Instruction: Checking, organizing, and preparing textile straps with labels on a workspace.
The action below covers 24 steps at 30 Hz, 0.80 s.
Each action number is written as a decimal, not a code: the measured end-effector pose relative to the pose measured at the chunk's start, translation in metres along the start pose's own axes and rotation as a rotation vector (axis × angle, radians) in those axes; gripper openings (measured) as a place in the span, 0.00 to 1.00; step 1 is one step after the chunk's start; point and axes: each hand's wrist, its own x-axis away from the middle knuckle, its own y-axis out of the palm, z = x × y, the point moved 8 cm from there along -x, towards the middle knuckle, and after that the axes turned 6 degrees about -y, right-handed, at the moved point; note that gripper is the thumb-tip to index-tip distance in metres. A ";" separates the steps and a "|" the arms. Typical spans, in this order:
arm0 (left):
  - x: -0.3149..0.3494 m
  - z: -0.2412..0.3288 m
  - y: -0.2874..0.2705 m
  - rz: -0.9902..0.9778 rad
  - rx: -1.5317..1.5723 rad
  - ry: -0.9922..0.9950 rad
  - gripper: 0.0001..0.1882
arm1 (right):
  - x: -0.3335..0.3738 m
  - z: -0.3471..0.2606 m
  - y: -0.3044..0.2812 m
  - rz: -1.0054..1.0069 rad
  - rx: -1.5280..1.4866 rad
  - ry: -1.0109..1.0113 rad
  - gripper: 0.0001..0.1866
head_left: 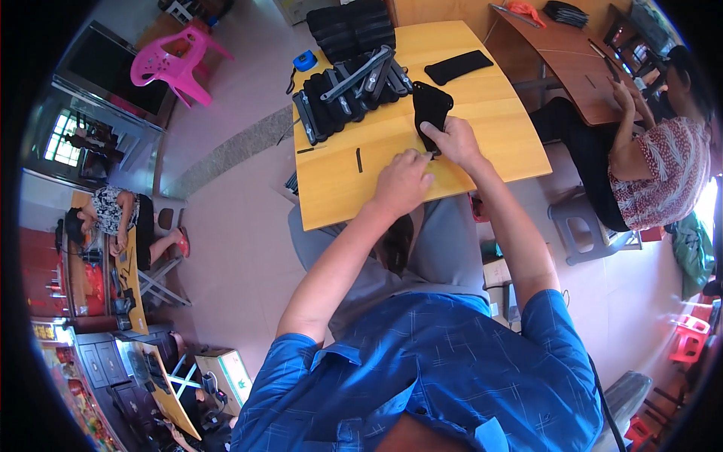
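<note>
My right hand (456,142) grips a flat black fabric-like piece (431,102), thumb on top, its wider end pointing away from me. Just left of it, my left hand (404,181) has its fingers curled together close to the piece's lower end. Whatever those fingers pinch is too small and covered to name. Beyond my hands, a pile of black pieces with grey strips (350,90) lies on the yellow table (497,143). Another flat black piece (458,67) rests at the far right. A short black strip (359,160) lies left of my left hand.
At the table's far left are a blue tape measure-like object (305,60) and a black stack (351,30). One person sits at a brown table (557,60) on the right, another at the far left. A pink chair (177,64) stands on the floor.
</note>
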 end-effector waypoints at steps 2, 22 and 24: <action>0.001 -0.002 0.018 -0.097 -0.016 -0.036 0.23 | -0.006 0.002 0.001 -0.022 0.013 0.003 0.27; 0.013 -0.041 0.014 0.047 0.871 -0.243 0.27 | 0.010 -0.049 -0.115 0.148 -0.919 -0.004 0.22; 0.018 -0.036 -0.012 0.042 1.147 -0.342 0.29 | 0.038 -0.062 -0.085 0.152 -0.965 0.032 0.26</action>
